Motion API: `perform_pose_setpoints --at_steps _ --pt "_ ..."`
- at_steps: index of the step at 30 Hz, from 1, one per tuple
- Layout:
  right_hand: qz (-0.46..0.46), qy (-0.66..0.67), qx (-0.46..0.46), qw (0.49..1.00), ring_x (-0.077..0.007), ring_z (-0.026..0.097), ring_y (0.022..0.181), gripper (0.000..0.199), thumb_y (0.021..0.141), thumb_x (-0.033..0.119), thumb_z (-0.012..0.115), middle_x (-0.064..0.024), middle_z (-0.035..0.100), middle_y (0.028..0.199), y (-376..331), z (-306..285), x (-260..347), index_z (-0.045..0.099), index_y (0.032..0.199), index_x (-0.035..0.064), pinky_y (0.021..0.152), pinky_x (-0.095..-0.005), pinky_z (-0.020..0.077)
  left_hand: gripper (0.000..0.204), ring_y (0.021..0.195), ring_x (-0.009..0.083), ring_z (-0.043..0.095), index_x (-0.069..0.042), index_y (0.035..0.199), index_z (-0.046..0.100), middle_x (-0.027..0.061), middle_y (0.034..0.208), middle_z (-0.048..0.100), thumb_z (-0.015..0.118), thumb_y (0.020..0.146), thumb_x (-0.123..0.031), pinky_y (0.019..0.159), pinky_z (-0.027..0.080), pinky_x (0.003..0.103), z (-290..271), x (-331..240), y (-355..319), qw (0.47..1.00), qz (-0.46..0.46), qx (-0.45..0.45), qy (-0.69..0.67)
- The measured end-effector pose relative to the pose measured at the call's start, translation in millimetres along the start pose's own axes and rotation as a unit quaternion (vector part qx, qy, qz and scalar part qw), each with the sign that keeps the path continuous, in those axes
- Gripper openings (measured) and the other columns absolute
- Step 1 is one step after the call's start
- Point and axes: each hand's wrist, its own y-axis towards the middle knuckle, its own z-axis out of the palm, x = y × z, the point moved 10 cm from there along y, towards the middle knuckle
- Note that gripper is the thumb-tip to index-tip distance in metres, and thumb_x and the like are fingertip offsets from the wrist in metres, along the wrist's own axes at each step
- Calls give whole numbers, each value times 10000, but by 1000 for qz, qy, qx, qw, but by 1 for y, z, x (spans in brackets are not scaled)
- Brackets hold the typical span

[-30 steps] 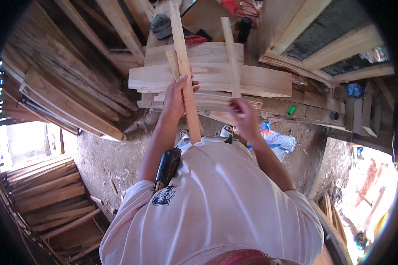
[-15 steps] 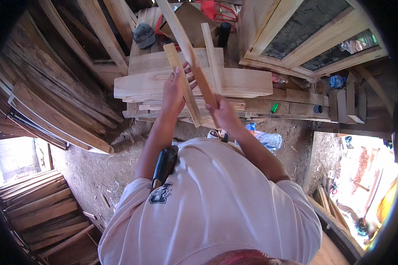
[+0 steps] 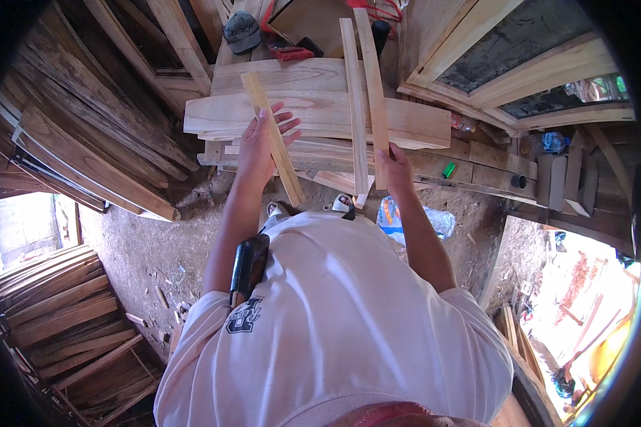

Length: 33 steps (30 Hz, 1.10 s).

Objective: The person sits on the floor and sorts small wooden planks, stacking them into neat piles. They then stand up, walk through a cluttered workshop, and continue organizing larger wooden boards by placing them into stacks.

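My left hand (image 3: 253, 155) holds a short, pale wooden strip (image 3: 283, 162) slantwise, thumb laid over it and the other fingers stretched out behind. In my right hand (image 3: 397, 171) is the lower end of a longer wooden strip (image 3: 372, 85), which points away from me. Just left of that one, a second long strip (image 3: 354, 107) lies across the wide planks (image 3: 306, 114) stacked on the bench. The right fingers are partly hidden behind the strip they grip.
A grey cap (image 3: 242, 33) and a red-and-black object (image 3: 292, 53) lie at the back of the bench. Wooden frames (image 3: 470, 92) lean at the right, curved boards (image 3: 100, 156) at the left. A green lighter-like piece (image 3: 449, 170) rests on the bench, with a plastic bottle (image 3: 438, 224) below on the ground.
My right hand has moved right and turned its strip from a leftward slant to nearly straight ahead, beside the other long strip. My left hand has shifted slightly left with the short strip.
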Motion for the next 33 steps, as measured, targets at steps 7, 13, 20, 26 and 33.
perform_pose_setpoints --at_steps 7,13,20,26,33 --pt "8 -24 -28 999 -109 602 981 356 914 156 673 -34 661 1065 -8 5 -3 619 1237 16 880 -279 460 503 1095 314 616 31 1346 456 189 1160 576 424 1049 -374 941 537 444 -12 -3 -6 1000 -8 -24 16" --pt "15 28 -4 999 -107 598 1018 402 900 164 690 -31 663 1097 -8 4 -11 608 1268 22 907 -274 447 503 1109 328 611 34 1342 463 189 1153 578 403 1054 -373 952 532 451 -10 -5 -9 999 -10 -26 29" --pt "6 20 -19 1000 -113 600 1007 407 900 155 694 -31 666 1099 -7 1 -10 599 1274 27 903 -273 449 511 1119 322 608 31 1344 464 184 1158 580 417 1048 -382 949 532 448 -10 -6 -10 999 -14 -22 31" --pt "-44 59 -49 996 -139 622 933 421 886 103 664 -46 654 1058 -41 -60 -4 562 1290 41 842 -287 491 483 1078 309 625 34 1323 483 181 1133 595 432 1048 -360 923 546 437 -12 -6 -5 1000 -12 -22 8" --pt "109 -306 -100 940 -100 591 833 351 813 5 636 -4 631 927 -186 -238 -71 649 1164 7 743 -270 478 492 1089 318 614 45 1330 469 186 1137 584 388 1058 -356 951 530 451 3 3 8 1000 -26 6 8"
